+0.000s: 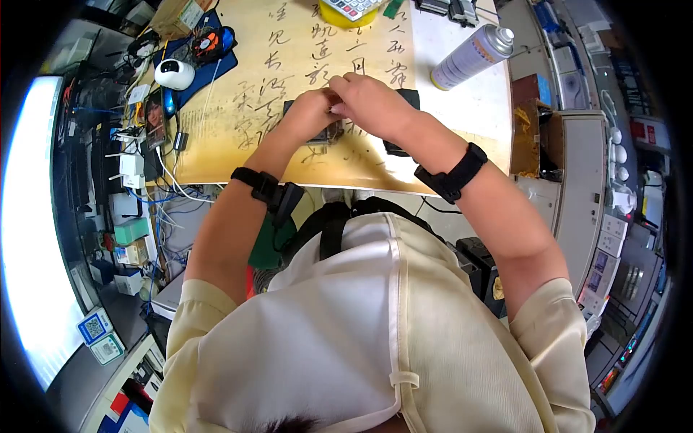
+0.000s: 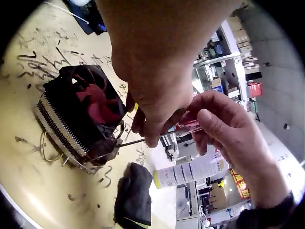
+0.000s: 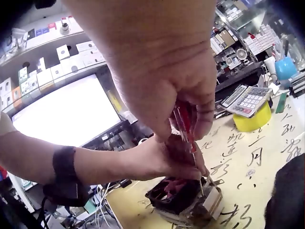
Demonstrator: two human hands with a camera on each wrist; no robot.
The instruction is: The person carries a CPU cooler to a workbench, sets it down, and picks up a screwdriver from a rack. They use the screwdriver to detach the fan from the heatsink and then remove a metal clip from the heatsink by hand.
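A CPU cooler with metal fins [image 2: 59,126] and a dark red fan [image 2: 97,102] in a black frame stands on the table, below both hands. My right hand [image 1: 372,105] grips the red, see-through handle of a screwdriver [image 3: 183,121]. Its thin shaft slants down to the cooler's edge beside the fan, where the tip meets the clip area. Close to the cooler, my left hand [image 1: 309,115] pinches the shaft with its fingertips. From the head view, the hands cover most of the cooler and the screwdriver.
A black folded cloth [image 2: 133,195] lies right of the cooler. Farther right stands a spray can [image 1: 469,58]. A calculator [image 3: 245,100] rests on a yellow round thing [image 3: 252,121] at the back. To the left are a white camera [image 1: 174,74], an orange-and-black fan [image 1: 211,45] and cables.
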